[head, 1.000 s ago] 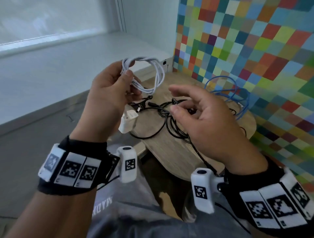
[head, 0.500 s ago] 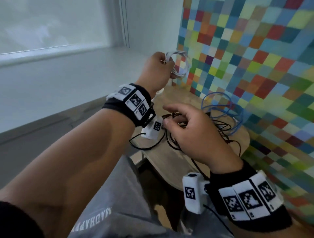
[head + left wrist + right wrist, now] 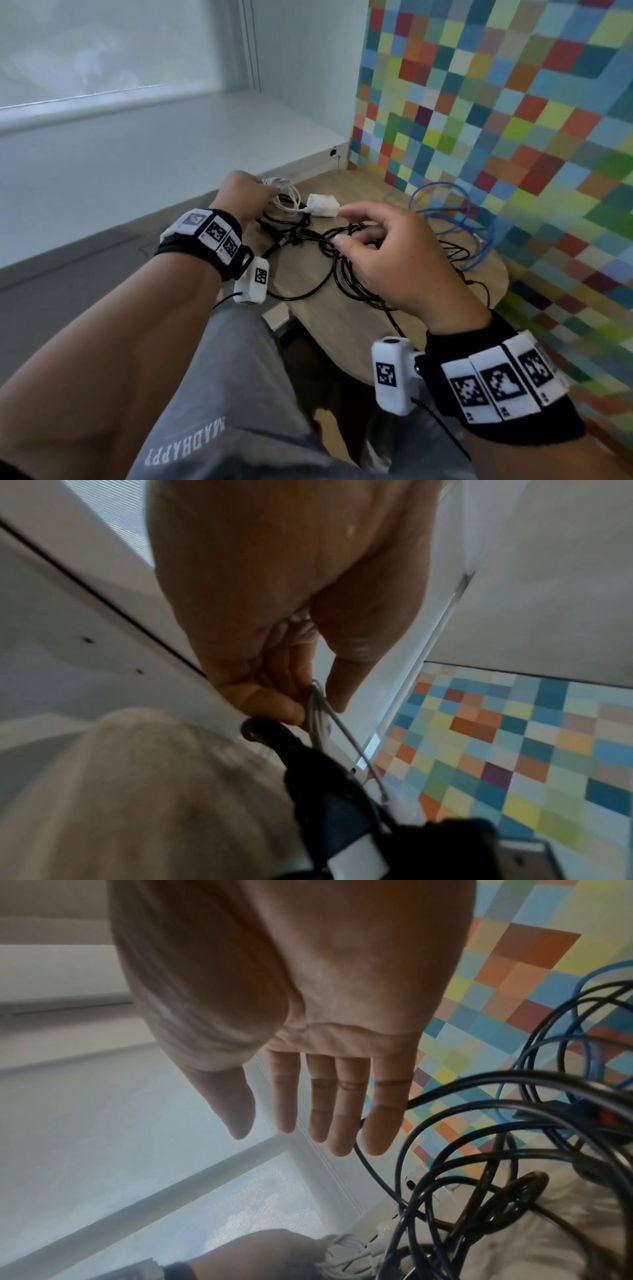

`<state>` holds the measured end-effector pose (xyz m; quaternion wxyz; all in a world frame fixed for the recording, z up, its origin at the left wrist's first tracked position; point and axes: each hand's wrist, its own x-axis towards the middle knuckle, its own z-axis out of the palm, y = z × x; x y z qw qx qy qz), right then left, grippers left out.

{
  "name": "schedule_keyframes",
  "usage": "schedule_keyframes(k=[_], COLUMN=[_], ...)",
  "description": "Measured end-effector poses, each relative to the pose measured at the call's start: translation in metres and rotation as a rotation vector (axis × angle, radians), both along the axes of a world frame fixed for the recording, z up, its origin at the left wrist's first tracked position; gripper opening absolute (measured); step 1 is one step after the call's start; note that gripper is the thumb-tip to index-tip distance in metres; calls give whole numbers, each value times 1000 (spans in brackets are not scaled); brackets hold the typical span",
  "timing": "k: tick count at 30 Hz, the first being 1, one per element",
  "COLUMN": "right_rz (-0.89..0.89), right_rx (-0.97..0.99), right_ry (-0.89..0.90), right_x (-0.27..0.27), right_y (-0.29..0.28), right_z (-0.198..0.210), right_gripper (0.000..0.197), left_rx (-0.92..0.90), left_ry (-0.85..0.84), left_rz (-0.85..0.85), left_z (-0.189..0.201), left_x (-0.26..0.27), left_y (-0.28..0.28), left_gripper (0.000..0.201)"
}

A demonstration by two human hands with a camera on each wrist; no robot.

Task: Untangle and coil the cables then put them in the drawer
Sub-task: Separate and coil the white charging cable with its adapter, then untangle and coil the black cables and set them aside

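Head view: my left hand (image 3: pixel 245 195) pinches the light, floppy white cable coil (image 3: pixel 286 200) at the table's (image 3: pixel 342 329) far left; right hand (image 3: pixel 394 260) hovers spread over springy black cables (image 3: pixel 329 274) — I'd grab bundled loops.

The grey shorts (image 3: pixel 219 421) near the bottom of the head view carry white capital letters reading MADHAPPY, seen upside down. The wrist bands (image 3: pixel 493 383) show only black-and-white square code patterns, no readable words.

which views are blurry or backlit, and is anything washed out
Head view: sharp on the black cables, window washed out. Left wrist: motion-blurred, white cable soft. Right wrist: right hand backlit and dim, nearby cables clear.
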<state>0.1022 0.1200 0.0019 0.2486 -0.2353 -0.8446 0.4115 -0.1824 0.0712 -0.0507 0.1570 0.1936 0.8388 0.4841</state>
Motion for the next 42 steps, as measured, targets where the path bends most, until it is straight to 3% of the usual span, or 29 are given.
schedule_keyframes(k=[5, 10, 14, 17, 19, 21, 24, 26, 33, 36, 39, 42], right_rz=[-23, -159, -235, -219, -166, -97, -35, -42, -68, -45, -92, -72], right_rx=[-22, -11, -20, -54, -73, -64, -23, -7, -95, -94, -104, -140], right_ry=[65, 176, 196, 105, -19, -167, -321, -329, -261, -225, -58, 47], right_x=[8, 34, 55, 62, 64, 63, 56, 51, 52, 55, 57, 63], right_y=[4, 25, 46, 54, 52, 46, 35, 33, 39, 40, 41, 36], right_z=[0, 3, 3, -1, -4, -8, -16, -21, -28, -30, -35, -33], right_gripper=[25, 22, 19, 17, 26, 48, 80, 88, 83, 62, 32, 30], left_rx=[95, -53, -56, 74, 111, 77, -55, -87, 193, 247, 273, 277], left_ry=[-122, 41, 68, 124, 127, 116, 104, 117, -39, -82, -100, -90], left_rz=[9, -28, -12, -28, -132, -304, -544, -607, -508, -503, -511, -510], left_z=[-8, -7, 3, 22, 32, 37, 27, 17, 0, 3, 5, 6], left_x=[-1, 1, 15, 49, 78, 108, 136, 150, 167, 175, 180, 182], left_y=[-8, -11, -19, -25, -30, -34, -33, -32, -38, -44, -50, -53], left_gripper=[17, 21, 47, 29, 13, 10, 28, 37, 34, 29, 29, 28])
